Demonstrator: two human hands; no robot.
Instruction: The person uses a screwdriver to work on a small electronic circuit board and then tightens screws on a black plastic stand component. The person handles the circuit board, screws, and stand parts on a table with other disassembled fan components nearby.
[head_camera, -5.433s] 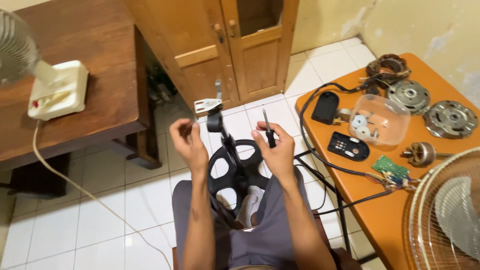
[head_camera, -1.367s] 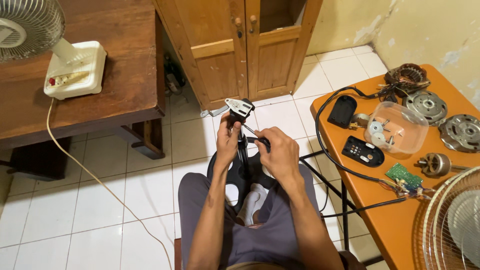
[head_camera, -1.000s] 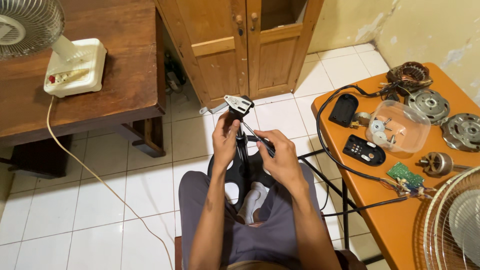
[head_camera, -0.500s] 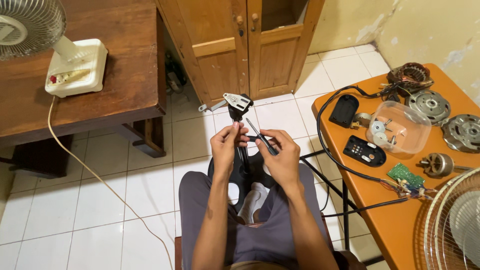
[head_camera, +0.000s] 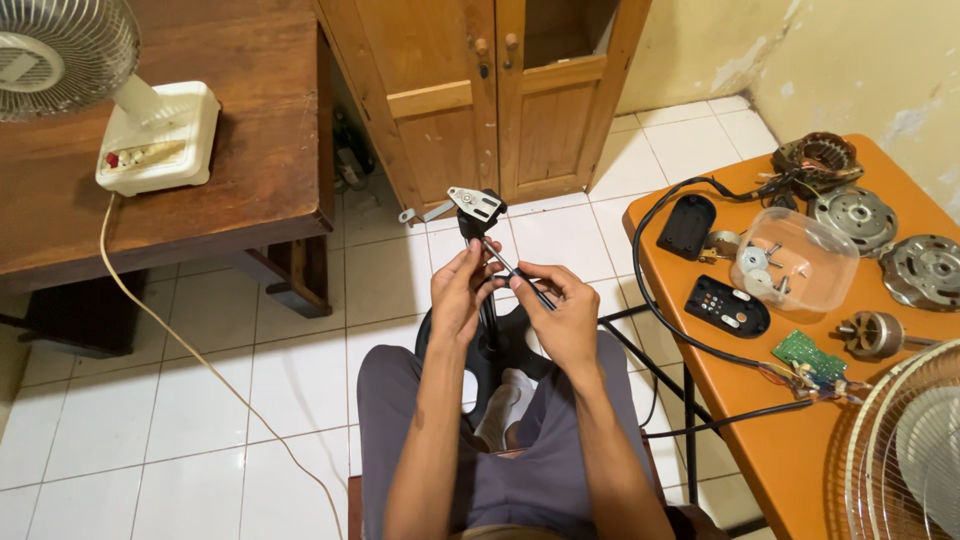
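White floor tiles and a wooden cabinet (head_camera: 500, 100) lay beyond the seated person's knees.

Both hands met over a black fan stand (head_camera: 487, 300) held upright between the legs: the left hand (head_camera: 460, 295) curled around its post, the right hand (head_camera: 565, 315) pinched a thin screwdriver (head_camera: 515, 270) angled toward the metal bracket (head_camera: 470, 203) on top. An orange table (head_camera: 800, 420) with motor parts (head_camera: 890, 245) stood to the right.
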